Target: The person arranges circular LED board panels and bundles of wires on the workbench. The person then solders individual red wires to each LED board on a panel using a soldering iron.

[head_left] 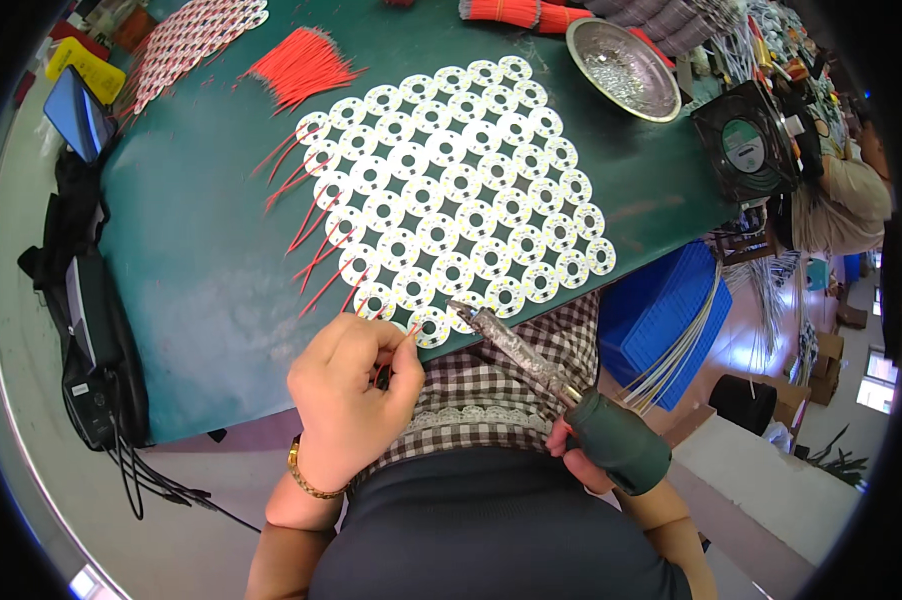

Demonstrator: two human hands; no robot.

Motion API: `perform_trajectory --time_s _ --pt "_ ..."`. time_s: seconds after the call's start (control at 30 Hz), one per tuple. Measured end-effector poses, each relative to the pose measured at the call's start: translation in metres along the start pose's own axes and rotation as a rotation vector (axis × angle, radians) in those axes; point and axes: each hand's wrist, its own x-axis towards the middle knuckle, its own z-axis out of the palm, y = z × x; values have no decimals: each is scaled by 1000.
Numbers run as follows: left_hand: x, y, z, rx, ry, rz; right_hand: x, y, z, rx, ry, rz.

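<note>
A panel of white ring-shaped LED boards (437,219) lies on the green table, turned at a slant. Short red wires (316,222) stick out from the boards along its left edge. My left hand (351,385) is closed at the near corner, thumb and forefinger pinching a thin red wire (414,333) whose end meets a board there. In my right hand (576,462) is a soldering iron (621,440) with a thick dark green handle. Its tip points up and left, over the panel's near edge, a little right of my left fingertips. My right fingers are partly hidden behind the handle.
Loose red wires (301,68) lie beyond the panel, and a metal bowl (583,42) stands far right. A black fan (743,145) sits at the right edge. Below is a blue crate (661,320). A phone (78,115) and black box (91,310) line the left.
</note>
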Motion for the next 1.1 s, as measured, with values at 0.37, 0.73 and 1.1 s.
perform_trajectory --time_s 0.37,0.73,1.1 --pt "-2 -3 10 85 84 39 -17 21 18 211 19 514" --pt "2 -3 11 115 99 82 -5 17 15 -171 48 111" --pt "1 -6 12 154 125 100 3 26 11 -324 -1 -237"
